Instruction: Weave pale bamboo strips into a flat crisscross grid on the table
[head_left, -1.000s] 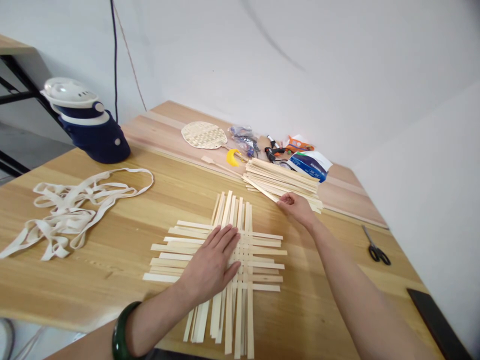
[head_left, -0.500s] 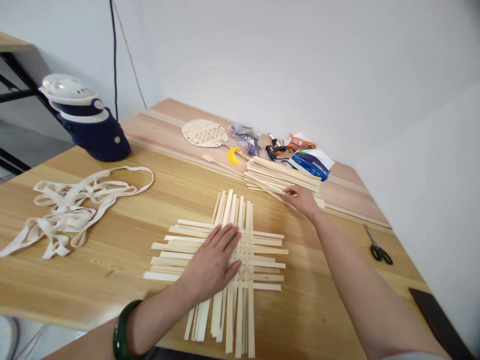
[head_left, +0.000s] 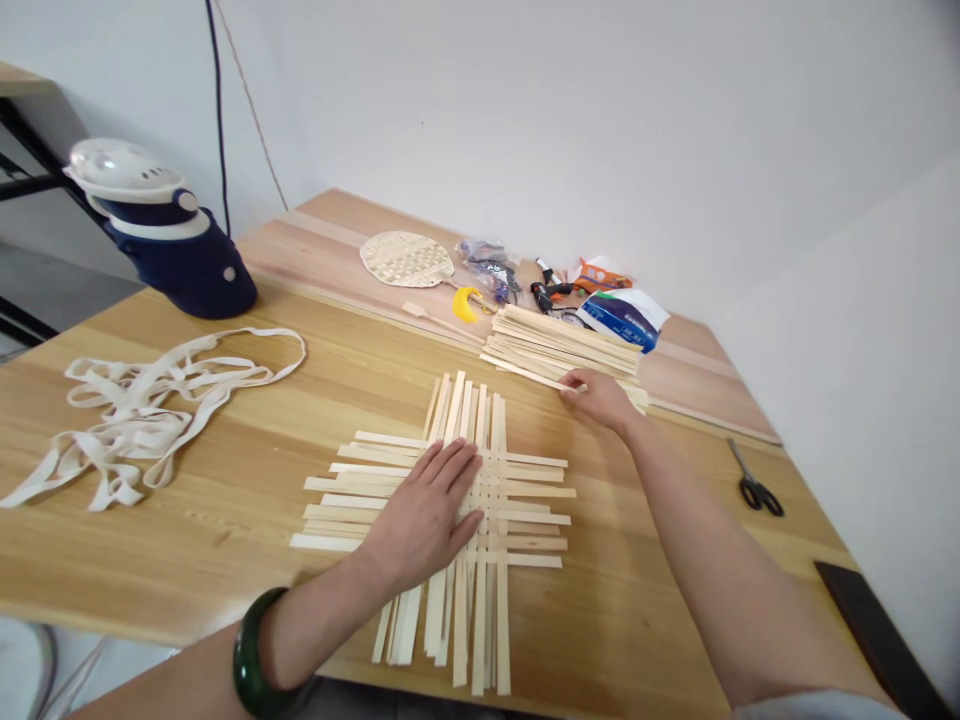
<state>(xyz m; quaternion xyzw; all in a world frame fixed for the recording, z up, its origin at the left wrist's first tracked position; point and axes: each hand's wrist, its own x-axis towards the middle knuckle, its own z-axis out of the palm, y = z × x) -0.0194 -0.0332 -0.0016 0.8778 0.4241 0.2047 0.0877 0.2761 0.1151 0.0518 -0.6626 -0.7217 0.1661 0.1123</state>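
My left hand (head_left: 431, 505) lies flat with fingers stretched over a woven mat of pale wooden strips (head_left: 493, 480), covering part of its middle. Loose strip ends stick out of the weave on all sides. Beyond it, toward the back of the table, is a stack of loose strips (head_left: 562, 338). At the near edge of this stack, my right hand (head_left: 598, 395) pinches the end of one wooden strip (head_left: 525, 371) between thumb and fingers. That strip still lies along the stack. A green bangle (head_left: 259, 655) circles my left wrist.
A heap of white fabric tape (head_left: 169, 405) lies at left, before a blue and white jug (head_left: 176, 240). Scissors (head_left: 754, 483) rest at right. Along the back are a woven fan (head_left: 406, 259), a yellow crescent (head_left: 465, 304), a glue gun (head_left: 550, 293) and a blue packet (head_left: 621, 318).
My right hand has shifted slightly left along the stack's near edge, and the pinched strip now lies closer against the stack. My left hand stays on the weave.
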